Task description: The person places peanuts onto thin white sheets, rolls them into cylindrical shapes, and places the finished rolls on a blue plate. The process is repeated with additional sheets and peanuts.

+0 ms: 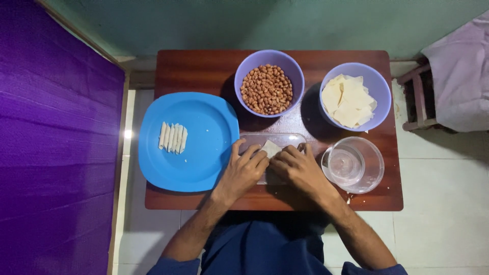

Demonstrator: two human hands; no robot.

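Note:
My left hand (243,169) and my right hand (299,169) meet over a clear rectangular tray (285,138) on a small brown wooden table (193,69). Both pinch one pale square wrapper (271,148), whose corner pokes up between the fingertips. Left of the hands lies a blue plate (204,153) carrying several thin rolled wrappers (172,137) side by side. Behind the tray stands a purple bowl of peanuts (267,89). At the back right a second purple bowl (379,86) holds a stack of flat wrappers (349,100).
A clear glass bowl (355,164) with a little water stands right of my right hand. A purple curtain (56,147) hangs along the left. A wooden stool under pale cloth (456,76) stands at the right. Pale floor tiles (443,214) surround the table.

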